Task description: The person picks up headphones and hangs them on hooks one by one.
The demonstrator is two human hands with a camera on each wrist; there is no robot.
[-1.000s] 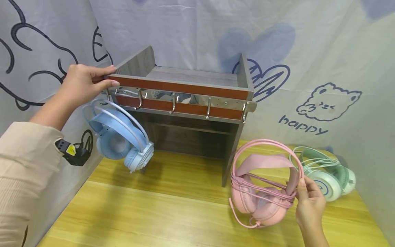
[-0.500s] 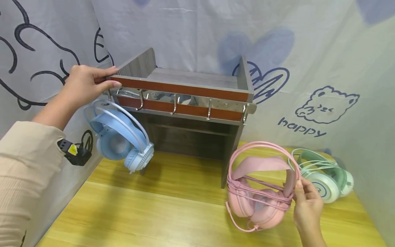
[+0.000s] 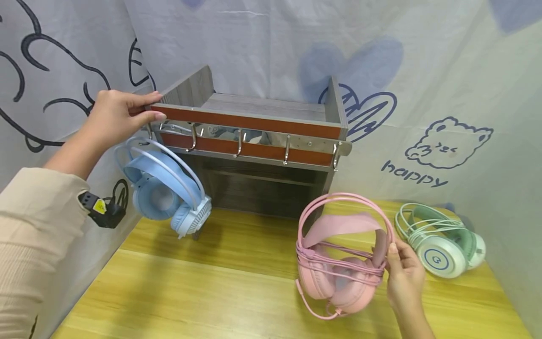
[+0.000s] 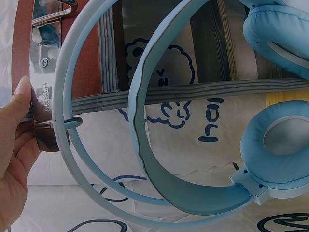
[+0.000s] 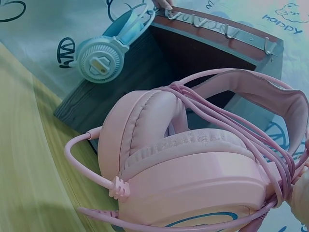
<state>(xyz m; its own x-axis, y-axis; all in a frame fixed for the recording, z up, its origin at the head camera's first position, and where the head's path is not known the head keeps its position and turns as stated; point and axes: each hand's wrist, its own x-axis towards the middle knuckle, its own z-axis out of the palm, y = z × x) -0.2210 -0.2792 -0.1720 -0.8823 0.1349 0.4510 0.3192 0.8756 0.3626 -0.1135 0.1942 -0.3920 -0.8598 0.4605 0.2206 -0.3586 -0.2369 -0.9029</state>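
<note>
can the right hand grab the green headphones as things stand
Probably not: the right hand looks near the green headphones in the head view, with nothing visible between, but it is holding the pink headphones.

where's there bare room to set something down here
The tabletop is bare in front of the shelf, between the hanging blue headphones and the pink headphones in the right hand. The shelf's top board looks bare between its side panels. The right side is crowded: green headphones lie there, the right hand alongside.
</note>
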